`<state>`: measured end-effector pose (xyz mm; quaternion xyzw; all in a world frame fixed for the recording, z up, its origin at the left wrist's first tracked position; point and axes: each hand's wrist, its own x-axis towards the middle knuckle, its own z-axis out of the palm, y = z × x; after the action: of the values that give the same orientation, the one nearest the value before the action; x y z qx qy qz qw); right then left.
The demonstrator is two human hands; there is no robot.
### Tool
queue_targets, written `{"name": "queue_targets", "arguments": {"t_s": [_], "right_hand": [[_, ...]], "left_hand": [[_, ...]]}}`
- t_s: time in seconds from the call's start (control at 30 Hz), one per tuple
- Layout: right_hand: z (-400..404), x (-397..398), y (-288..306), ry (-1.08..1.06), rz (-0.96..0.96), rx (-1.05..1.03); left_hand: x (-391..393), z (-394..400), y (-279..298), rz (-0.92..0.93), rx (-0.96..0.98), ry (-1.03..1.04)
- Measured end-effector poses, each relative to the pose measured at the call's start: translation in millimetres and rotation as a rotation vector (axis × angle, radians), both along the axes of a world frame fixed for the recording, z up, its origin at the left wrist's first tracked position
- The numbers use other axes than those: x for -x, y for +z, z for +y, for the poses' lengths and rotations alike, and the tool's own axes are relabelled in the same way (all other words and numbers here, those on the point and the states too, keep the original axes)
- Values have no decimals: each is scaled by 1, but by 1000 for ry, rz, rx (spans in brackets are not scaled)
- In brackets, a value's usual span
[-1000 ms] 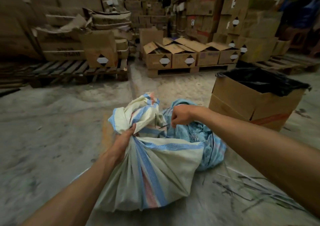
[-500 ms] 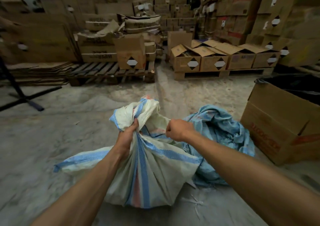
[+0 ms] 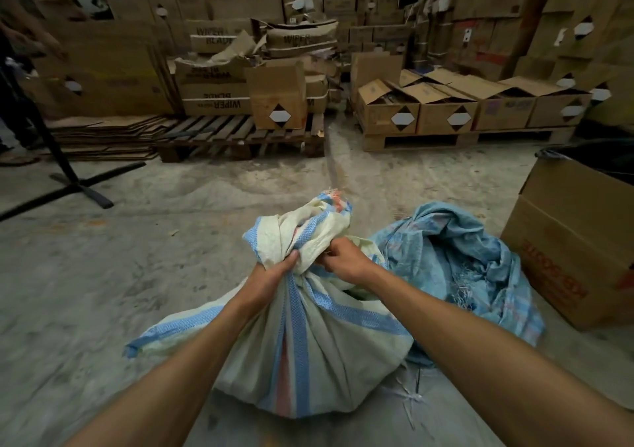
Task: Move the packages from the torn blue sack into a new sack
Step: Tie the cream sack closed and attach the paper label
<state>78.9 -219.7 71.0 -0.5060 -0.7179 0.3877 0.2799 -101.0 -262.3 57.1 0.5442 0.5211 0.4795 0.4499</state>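
A full white woven sack (image 3: 319,360) with blue and red stripes stands on the concrete floor in front of me, its mouth bunched upward. My left hand (image 3: 274,275) grips the gathered neck from the left. My right hand (image 3: 343,261) pinches the fabric at the neck from the right, right beside the left hand. The torn blue sack (image 3: 456,268) lies crumpled and slack on the floor just right of the white one, touching it. No packages show; the white sack hides its contents.
A big cardboard box (image 3: 576,254) lined with black plastic stands at the right. Pallets (image 3: 240,137) with cartons sit ahead, with stacked boxes behind. A black stand's legs (image 3: 79,185) and another person's legs are at the far left. Loose strands lie on the floor by the sack.
My view has swung to the left, so the box slid to the right edge. My right hand moved closer to my left at the sack's neck.
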Motion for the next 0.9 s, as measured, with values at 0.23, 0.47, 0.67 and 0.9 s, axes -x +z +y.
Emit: {"name": "queue_targets", "arguments": {"t_s": [0.23, 0.47, 0.67, 0.9], "right_hand": [[-9, -1, 4, 150, -145, -78], [-11, -17, 20, 257, -614, -25], [-19, -17, 26, 367, -714, -24], [-38, -4, 33, 558, -783, 81]], "left_hand": [[16, -11, 19, 1066, 25, 216], [67, 4, 23, 1467, 668, -17], [54, -32, 95, 1558, 858, -295], [44, -38, 125, 1761, 706, -338]]}}
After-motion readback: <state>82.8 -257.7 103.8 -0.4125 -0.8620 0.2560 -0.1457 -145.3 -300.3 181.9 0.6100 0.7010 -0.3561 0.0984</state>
